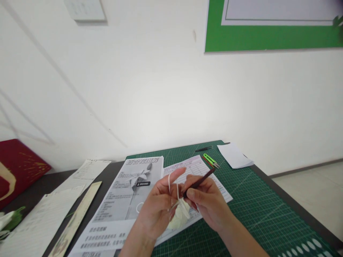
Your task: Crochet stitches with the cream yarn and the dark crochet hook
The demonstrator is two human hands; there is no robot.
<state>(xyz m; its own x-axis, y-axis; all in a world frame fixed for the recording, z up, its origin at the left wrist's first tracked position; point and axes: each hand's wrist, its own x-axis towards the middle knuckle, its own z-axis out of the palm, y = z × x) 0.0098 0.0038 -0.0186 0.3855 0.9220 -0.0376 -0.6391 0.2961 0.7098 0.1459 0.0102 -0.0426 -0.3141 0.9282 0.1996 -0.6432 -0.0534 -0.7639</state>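
My left hand (pixel 155 205) pinches a pale cream crocheted piece (pixel 179 217), which hangs below the fingers. White yarn (pixel 169 182) loops over its raised index finger and runs to the work. A crochet hook (pixel 198 182) with a dark handle sits in my right hand (pixel 209 200), held like a pen. The hook's tip meets the top edge of the crocheted piece between both hands. Fingers partly hide the stitches there.
A printed flower sheet (pixel 112 208) and a gridded form (pixel 222 192) lie on the green cutting mat (pixel 257 214). Beyond are green thread snips (pixel 209 159), black tweezers (pixel 203 149) and white paper (pixel 235 156). Handwritten pages (pixel 45 217) and a long pale strip (pixel 77 217) lie left.
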